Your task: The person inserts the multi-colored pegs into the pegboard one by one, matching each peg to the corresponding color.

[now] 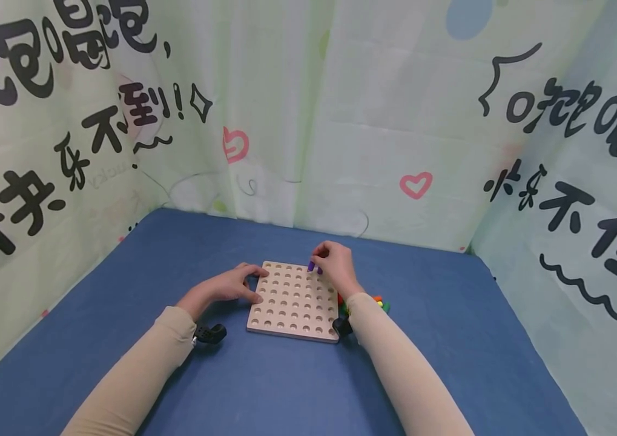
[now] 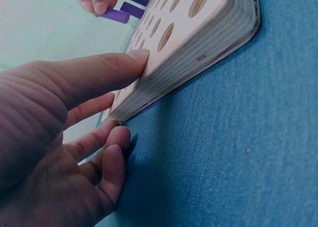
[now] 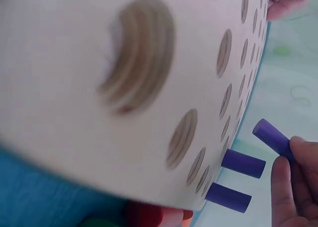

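Observation:
A square wooden pegboard (image 1: pixel 286 303) with rows of round holes lies on the blue table. My left hand (image 1: pixel 234 283) is at its left side; in the left wrist view the thumb (image 2: pixel 107 73) rests on the board's edge, with the other fingers loosely bent below. My right hand (image 1: pixel 335 263), over the far right corner, pinches a purple peg (image 3: pixel 272 136) between thumb and fingertips. That peg is tilted and clear of the holes. Two more purple pegs stand in holes close by, one peg (image 3: pixel 243 163) nearer the held one and the other peg (image 3: pixel 228 197) at the corner.
Red, orange, yellow and green pieces (image 1: pixel 379 301) lie right of the board, partly hidden by my right forearm. A red piece (image 3: pixel 144 214) shows below the board's edge. Printed curtains (image 1: pixel 362 151) stand behind and beside the blue table (image 1: pixel 264 387).

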Available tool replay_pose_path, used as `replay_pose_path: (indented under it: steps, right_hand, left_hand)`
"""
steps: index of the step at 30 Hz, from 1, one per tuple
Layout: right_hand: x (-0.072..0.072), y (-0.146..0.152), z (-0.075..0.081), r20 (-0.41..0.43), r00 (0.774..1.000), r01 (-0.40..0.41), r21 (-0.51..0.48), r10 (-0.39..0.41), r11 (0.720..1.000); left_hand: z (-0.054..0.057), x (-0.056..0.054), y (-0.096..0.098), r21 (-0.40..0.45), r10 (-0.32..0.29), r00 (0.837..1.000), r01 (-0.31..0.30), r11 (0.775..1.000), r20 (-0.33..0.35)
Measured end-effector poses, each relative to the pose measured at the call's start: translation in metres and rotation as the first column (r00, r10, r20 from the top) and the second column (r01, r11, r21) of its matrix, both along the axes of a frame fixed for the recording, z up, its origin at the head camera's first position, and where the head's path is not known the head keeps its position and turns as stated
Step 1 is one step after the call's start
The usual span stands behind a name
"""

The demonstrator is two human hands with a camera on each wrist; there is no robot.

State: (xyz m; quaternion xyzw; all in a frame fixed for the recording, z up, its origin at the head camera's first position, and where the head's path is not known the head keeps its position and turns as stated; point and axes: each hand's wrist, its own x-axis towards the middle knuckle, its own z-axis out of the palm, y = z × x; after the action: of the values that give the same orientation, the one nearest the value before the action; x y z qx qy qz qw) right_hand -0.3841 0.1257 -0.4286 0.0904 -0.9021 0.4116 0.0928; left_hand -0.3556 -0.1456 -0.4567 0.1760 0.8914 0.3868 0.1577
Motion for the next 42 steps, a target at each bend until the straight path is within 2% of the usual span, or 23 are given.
replay_pose_path:
  steps: [9, 15, 25, 34, 42]
  right_hand:
    - [-0.0027, -0.002, 0.0001, 0.032, 0.999, -0.005, 0.031, 0.004, 1.0]
    - [-0.0039, 0.0001, 0.0007, 0.035, 0.999, -0.039, 0.085, 0.037, 0.996]
    - [-0.0075, -0.0004, 0.0013, 0.041, 0.995, -0.092, 0.127, 0.087, 0.988]
    - [-0.0089, -0.002, 0.0013, 0.007, 0.991, -0.13, 0.233, 0.132, 0.964]
    - [-0.0079, -0.0042, 0.0046, -0.016, 0.986, -0.149, 0.336, 0.164, 0.93]
  left_hand:
    - [-0.0005, 0.0004, 0.0024, 0.002, -0.003, 1.0, 0.003, 1.0, 0.0]
    - [-0.0001, 0.0026, 0.0032, 0.007, -0.018, 1.0, 0.018, 1.0, 0.005]
    - [0.0008, 0.0034, 0.0025, 0.002, 0.013, 1.0, -0.013, 1.0, 0.016]
    - [-0.0016, 0.0028, 0.0011, -0.002, 0.011, 1.0, -0.011, 1.0, 0.001]
    - [-0.0016, 0.0017, 0.0008, -0.007, 0.016, 1.0, -0.016, 1.0, 0.007]
